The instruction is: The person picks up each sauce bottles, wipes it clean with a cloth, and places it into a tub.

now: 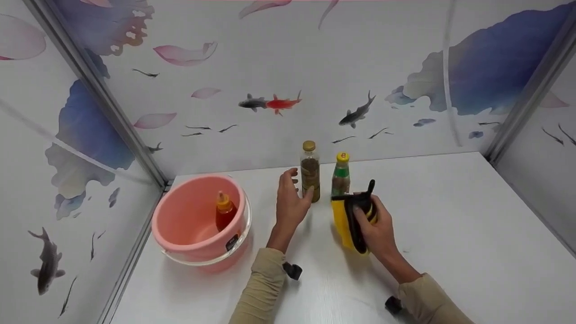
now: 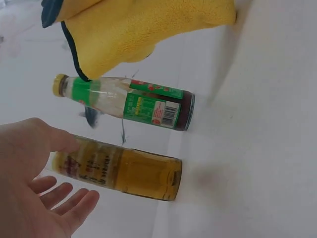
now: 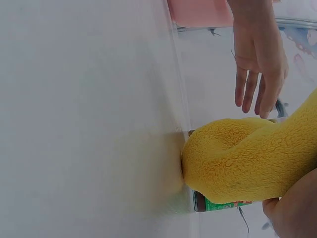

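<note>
The wide left hand (image 1: 290, 202) should wrap the gold-capped bottle (image 1: 310, 171) squarely near the worktop's back edge (image 1: 418, 163), the right hand (image 1: 381, 229) holding the cloth (image 1: 340, 220) clear

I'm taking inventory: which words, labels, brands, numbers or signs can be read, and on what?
None can be read.
Green-labelled bottle: label print and barcode, too blurred.
Its yellow cap: red mark, too small.
Amber bottle: dark characters, too blurred.
Bucket: dark sticker, too small.
</note>
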Demonstrator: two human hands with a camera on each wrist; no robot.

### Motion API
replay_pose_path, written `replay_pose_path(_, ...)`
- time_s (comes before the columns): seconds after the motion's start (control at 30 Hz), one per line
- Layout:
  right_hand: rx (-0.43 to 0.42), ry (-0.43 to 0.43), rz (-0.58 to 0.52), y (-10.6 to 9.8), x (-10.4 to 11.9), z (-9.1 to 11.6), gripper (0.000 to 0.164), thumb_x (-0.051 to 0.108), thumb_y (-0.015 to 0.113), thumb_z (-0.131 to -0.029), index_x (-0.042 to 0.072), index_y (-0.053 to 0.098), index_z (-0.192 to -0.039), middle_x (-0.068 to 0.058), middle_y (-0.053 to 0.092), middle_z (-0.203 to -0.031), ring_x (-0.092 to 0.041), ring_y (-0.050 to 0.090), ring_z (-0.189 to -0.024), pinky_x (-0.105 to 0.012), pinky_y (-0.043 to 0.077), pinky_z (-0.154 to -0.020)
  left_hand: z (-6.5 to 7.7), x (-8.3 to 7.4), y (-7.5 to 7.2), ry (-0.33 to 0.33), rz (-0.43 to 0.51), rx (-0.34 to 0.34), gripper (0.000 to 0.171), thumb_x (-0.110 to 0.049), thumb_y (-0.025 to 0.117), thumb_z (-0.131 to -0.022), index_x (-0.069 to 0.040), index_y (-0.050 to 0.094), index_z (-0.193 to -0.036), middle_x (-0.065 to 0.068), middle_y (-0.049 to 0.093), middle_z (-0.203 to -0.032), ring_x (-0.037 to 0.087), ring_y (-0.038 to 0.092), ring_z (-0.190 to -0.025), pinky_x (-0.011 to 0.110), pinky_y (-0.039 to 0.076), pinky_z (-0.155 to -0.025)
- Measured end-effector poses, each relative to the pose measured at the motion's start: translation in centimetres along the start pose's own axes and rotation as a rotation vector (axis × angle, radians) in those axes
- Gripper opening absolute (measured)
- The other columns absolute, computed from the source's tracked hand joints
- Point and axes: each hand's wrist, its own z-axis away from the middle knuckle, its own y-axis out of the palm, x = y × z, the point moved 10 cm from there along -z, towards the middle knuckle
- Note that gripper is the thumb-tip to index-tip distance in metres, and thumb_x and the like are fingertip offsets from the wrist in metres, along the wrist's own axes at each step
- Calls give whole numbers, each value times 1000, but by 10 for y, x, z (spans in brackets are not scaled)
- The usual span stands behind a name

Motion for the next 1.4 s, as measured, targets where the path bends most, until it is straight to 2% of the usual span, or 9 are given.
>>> replay_pose_path(0.2,-1,-25,-8,-1,2,-2,32,14,68,-107,14,66,-139,-1,72,-132,-20,67,-107,-21,58,-94,-10,8,19,-65,-7,1,72,-24,81,-99,-9,40,-157,13,52,-155,30,60,-141,45,53,-117)
replay_pose_path(0.4,0,-13,-4,-2,0,-1,32,16,68,-108,16,66,-140,-1,72,-132,-21,67,-107,-22,59,-94,-16,14,32,-98,12,22,74,-23,81,-99,-11,39,-158,12,53,-156,28,58,-145,47,49,-122)
replay_pose_path(0.57,11,-1,-16,1,-1,0,33,17,67,-108,14,65,-141,-2,71,-135,-22,66,-109,-22,58,-98,-19,20,34,-122,31,36,74,-24,81,-99,-12,39,-159,12,55,-156,28,57,-146,48,46,-124)
replay_pose_path(0.83,12,2,-10,0,-3,0,33,19,67,-109,15,65,-141,-1,71,-134,-21,66,-109,-21,58,-98,-18,17,34,-97,30,40,68,-22,80,-101,-10,42,-156,12,54,-153,26,56,-144,46,46,-125)
replay_pose_path(1.17,-2,-14,-25,-1,0,-1,33,13,68,-107,13,66,-139,-2,72,-131,-19,68,-107,-21,58,-94,-7,7,27,9,62,69,64,-17,83,-96,-10,44,-147,13,56,-146,27,57,-141,47,51,-120)
replay_pose_path(1.4,-15,-14,7,0,2,2,31,14,68,-107,15,66,-138,-4,72,-125,-19,67,-103,-22,58,-89,15,5,27,-4,113,146,64,-20,82,-98,-12,45,-148,10,59,-146,25,61,-135,45,55,-115)
